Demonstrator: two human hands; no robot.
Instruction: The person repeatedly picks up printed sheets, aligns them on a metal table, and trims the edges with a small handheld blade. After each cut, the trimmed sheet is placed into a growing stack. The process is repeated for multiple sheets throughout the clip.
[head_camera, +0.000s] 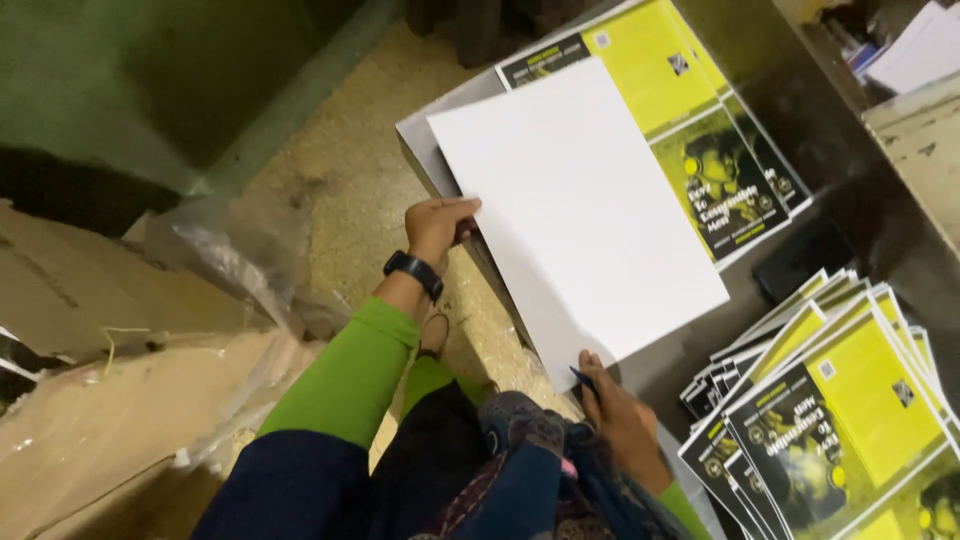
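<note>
A large white sheet (580, 210) lies blank side up over a pile of yellow-and-black printed covers (690, 110) on a grey metal table (430, 140). My left hand (438, 226), with a black wristband, grips the sheet's left edge. At the sheet's near corner my right hand (618, 415) holds the paper, with a thin dark object under its thumb. Both sleeves are bright green.
A fanned stack of printed yellow-and-black covers (830, 420) sits at the right. A dark flat object (800, 265) lies on the table between the piles. Brown cardboard (110, 400) and clear plastic wrap (240, 250) cover the floor at left.
</note>
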